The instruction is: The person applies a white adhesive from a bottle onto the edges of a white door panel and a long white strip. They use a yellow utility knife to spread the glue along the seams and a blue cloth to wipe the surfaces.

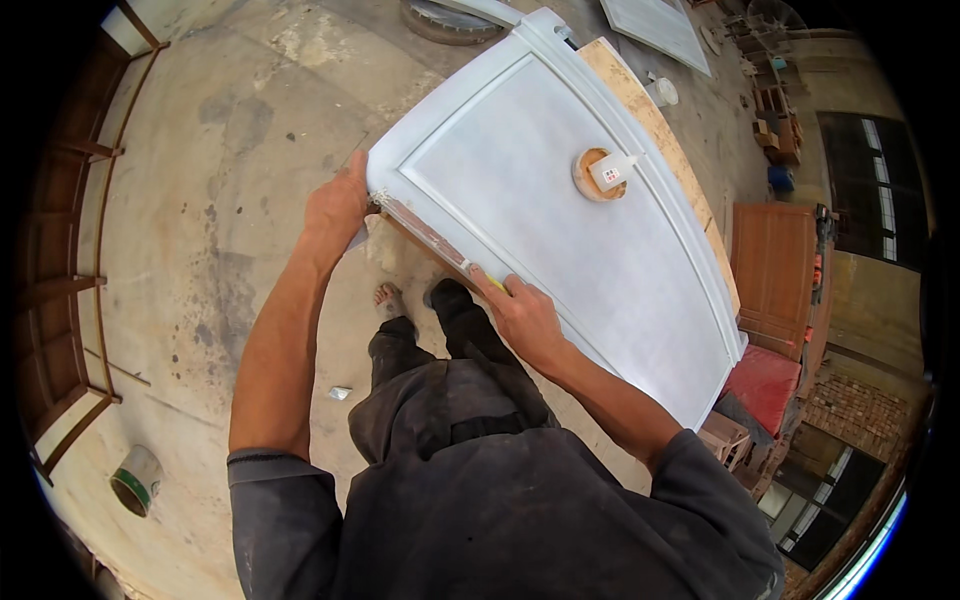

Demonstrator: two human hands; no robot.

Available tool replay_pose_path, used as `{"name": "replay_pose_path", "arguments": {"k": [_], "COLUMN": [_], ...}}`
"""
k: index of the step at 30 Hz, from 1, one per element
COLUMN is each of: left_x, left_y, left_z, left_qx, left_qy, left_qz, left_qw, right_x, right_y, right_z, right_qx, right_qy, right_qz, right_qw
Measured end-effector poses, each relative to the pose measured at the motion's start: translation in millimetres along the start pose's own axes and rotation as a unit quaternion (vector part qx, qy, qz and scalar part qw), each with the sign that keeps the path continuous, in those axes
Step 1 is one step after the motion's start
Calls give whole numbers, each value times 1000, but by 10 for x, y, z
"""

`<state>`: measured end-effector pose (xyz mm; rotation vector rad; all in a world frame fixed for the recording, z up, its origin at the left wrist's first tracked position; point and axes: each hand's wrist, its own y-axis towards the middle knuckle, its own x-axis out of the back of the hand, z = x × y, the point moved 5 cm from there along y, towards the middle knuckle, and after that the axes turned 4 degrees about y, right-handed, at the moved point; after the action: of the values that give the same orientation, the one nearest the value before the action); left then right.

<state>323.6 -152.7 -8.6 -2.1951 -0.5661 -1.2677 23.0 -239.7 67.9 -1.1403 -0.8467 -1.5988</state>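
Note:
A large white-painted panel (520,150) with raised moulding lies in front of me. My left hand (337,208) is closed round its near left corner. A small pale flat piece (359,237) shows under that palm; I cannot tell what it is. In my right hand (527,318) is a slim yellow-handled tool (495,283), its tip at the panel's near edge. Its exact kind is hidden by my fingers. Between my hands runs a bare brownish strip (428,232) with rough white patches. A white nozzle bottle (612,171) rests on a round tan tub (592,185) on the panel.
A raw wooden board (640,95) lies under the panel's far side. Beyond are a white tub (662,92), another white panel (655,30) and a tyre (450,22). A brown cabinet (770,270) stands right, a metal can (136,480) on the floor left.

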Motion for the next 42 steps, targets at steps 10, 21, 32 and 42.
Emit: {"name": "replay_pose_path", "arguments": {"k": [10, 21, 32, 42], "left_x": [22, -44, -5, -92], "left_y": [-23, 4, -22, 41], "left_z": [4, 65, 12, 43], "left_qx": [-31, -13, -27, -7], "left_qy": [10, 20, -1, 31], "left_qz": [-37, -42, -27, -5], "left_qw": [999, 999, 999, 999], "right_x": [37, 19, -20, -27], "right_y": [-110, -68, 127, 327], "right_z": [-27, -9, 74, 11], "right_qx": [-5, -3, 2, 24], "right_qy": [0, -1, 9, 3], "right_qz": [9, 30, 39, 22], "right_qw": [1000, 1000, 999, 999]}}
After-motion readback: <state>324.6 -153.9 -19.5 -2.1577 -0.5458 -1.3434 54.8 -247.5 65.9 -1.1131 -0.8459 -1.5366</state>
